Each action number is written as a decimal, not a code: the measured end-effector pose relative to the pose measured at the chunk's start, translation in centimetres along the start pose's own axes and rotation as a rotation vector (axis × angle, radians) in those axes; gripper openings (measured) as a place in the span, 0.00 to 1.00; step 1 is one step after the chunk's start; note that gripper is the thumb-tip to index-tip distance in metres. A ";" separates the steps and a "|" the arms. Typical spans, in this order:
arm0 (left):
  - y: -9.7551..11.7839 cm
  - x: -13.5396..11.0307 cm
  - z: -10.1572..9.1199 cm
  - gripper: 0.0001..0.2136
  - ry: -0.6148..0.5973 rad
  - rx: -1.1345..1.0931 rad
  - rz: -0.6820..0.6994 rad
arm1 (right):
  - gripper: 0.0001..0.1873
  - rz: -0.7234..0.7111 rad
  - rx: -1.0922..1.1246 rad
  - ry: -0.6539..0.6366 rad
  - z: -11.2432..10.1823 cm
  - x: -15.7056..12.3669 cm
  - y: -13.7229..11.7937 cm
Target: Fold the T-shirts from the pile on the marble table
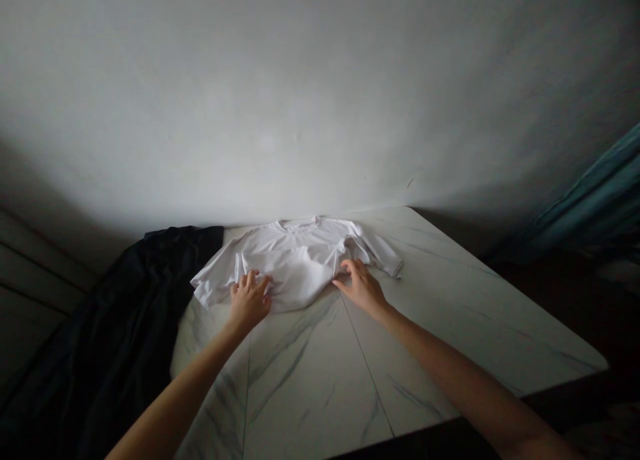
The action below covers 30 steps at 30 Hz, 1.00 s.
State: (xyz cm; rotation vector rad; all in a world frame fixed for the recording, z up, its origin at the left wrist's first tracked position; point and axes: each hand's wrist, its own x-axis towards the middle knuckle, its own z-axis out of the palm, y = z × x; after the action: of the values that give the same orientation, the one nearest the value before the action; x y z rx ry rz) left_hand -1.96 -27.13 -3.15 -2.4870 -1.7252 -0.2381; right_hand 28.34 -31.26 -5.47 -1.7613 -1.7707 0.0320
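Dark cloth point(125, 320) drapes beside white T-shirt point(295, 260) on marble table point(450, 313).

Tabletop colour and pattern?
The tabletop is white with grey marble-like veining; it shows best in the head view, on the bare stretch nearest the camera.

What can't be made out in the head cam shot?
Left hand and right hand: whether the fingers grip the cloth; the hands hide it.
White shirt: lower edge, hidden by its own folds and the hands.
Dark cloth: cut off by the left and bottom edges, folds lost in shadow.
Teal fabric: cut off by the right edge, too dim to identify.
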 end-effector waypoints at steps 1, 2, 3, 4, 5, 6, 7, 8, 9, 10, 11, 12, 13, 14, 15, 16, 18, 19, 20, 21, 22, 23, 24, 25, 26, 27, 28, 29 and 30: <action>-0.1 0.0 -0.1 0.19 -0.005 0.020 0.008 | 0.15 -0.012 -0.042 -0.029 -0.2 -0.2 -0.3; -0.2 0.0 -0.2 0.19 -0.018 0.038 0.012 | 0.13 -0.011 -0.089 -0.065 -0.4 -0.3 -0.5; -0.3 0.0 -0.3 0.20 -0.039 0.053 0.014 | 0.11 -0.008 -0.137 -0.102 -0.4 -0.4 -0.7; -0.3 0.1 -0.4 0.20 -0.064 0.066 0.017 | 0.09 -0.016 -0.178 -0.140 -0.4 -0.4 -0.8; -0.2 0.1 -0.5 0.20 -0.084 0.075 0.019 | 0.07 -0.040 -0.207 -0.172 -0.3 -0.4 -0.9; -0.2 0.2 -0.5 0.20 -0.094 0.081 0.022 | 0.04 -0.071 -0.223 -0.194 -0.1 -0.3 -1.0; -0.1 0.2 -0.5 0.20 -0.091 0.081 0.025 | 0.03 -0.101 -0.227 -0.204 0.0 -0.2 -1.0; -0.1 0.3 -0.5 0.19 -0.079 0.074 0.028 | 0.04 -0.125 -0.218 -0.203 0.2 -0.1 -0.9; -0.3 0.4 -0.5 0.18 -0.063 0.054 0.026 | 0.06 -0.141 -0.191 -0.192 0.4 0.1 -0.8; -0.6 0.6 -0.5 0.17 -0.045 0.015 0.015 | 0.06 -0.153 -0.142 -0.174 0.5 0.3 -0.5; -1.0 0.7 -0.6 0.15 -0.023 -0.044 -0.009 | 0.06 -0.163 -0.070 -0.148 0.5 0.5 -0.2; -1.7 1.0 -0.6 0.12 0.004 -0.123 -0.054 | 0.06 -0.170 0.021 -0.115 0.4 0.7 0.3; -2.4 1.2 -0.7 0.09 0.040 -0.215 -0.118 | 0.05 -0.166 0.126 -0.080 0.2 0.9 0.8; -3.3 1.4 -0.7 0.07 0.086 -0.312 -0.195 | 0.04 -0.141 0.239 -0.049 -0.1 1.1 1.5; -4.1 1.5 -0.8 0.05 0.136 -0.406 -0.272 | 0.03 -0.093 0.357 -0.028 -0.5 1.3 2.2; -5.0 1.6 -0.9 0.06 0.181 -0.489 -0.334 | 0.01 -0.028 0.471 -0.019 -1.1 1.4 3.0; -6.3 1.3 -1.0 0.10 0.224 -0.619 -0.397 | 0.03 0.105 0.654 -0.037 -2.3 1.5 4.6; -6.8 1.0 -1.1 0.13 0.210 -0.672 -0.402 | 0.04 0.148 0.699 -0.052 -2.9 1.4 5.4; -7.1 0.6 -1.2 0.15 0.176 -0.719 -0.401 | 0.04 0.166 0.700 -0.058 -3.5 1.3 6.1; -7.4 0.1 -1.2 0.17 0.132 -0.760 -0.401 | 0.05 0.164 0.658 -0.052 -4.1 1.0 6.7; -7.6 -0.4 -1.3 0.18 0.091 -0.789 -0.407 | 0.05 0.149 0.585 -0.038 -4.6 0.7 7.1; -7.7 -0.8 -1.3 0.19 0.054 -0.806 -0.416 | 0.06 0.126 0.497 -0.021 -5.0 0.3 7.5; -7.8 -1.3 -1.3 0.19 0.026 -0.811 -0.424 | 0.07 0.096 0.406 -0.004 -5.2 -0.1 7.6; -8.0 -1.6 -1.3 0.19 0.003 -0.805 -0.434 | 0.08 0.060 0.322 0.010 -5.4 -0.5 7.5; -8.1 -1.9 -1.3 0.20 -0.015 -0.792 -0.446 | 0.09 0.022 0.242 0.020 -5.5 -1.0 7.1; -8.2 -2.1 -1.2 0.20 -0.030 -0.778 -0.455 | 0.10 -0.022 0.165 0.025 -5.4 -1.4 6.6; -8.4 -2.1 -1.1 0.20 -0.036 -0.767 -0.463 | 0.10 -0.073 0.093 0.025 -5.3 -1.8 5.9; -8.5 -2.1 -1.1 0.21 -0.033 -0.765 -0.470 | 0.13 -0.134 0.028 0.015 -5.0 -2.1 5.0; -8.5 -2.1 -0.9 0.21 -0.022 -0.769 -0.475 | 0.17 -0.200 -0.026 -0.008 -4.7 -2.3 4.1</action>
State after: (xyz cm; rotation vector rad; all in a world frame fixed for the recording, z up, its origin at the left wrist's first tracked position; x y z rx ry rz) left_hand -10.70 -26.23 -2.63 -2.4196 -2.5878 -1.1003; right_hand 33.88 -34.82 -4.48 -1.5954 -1.9523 -0.0674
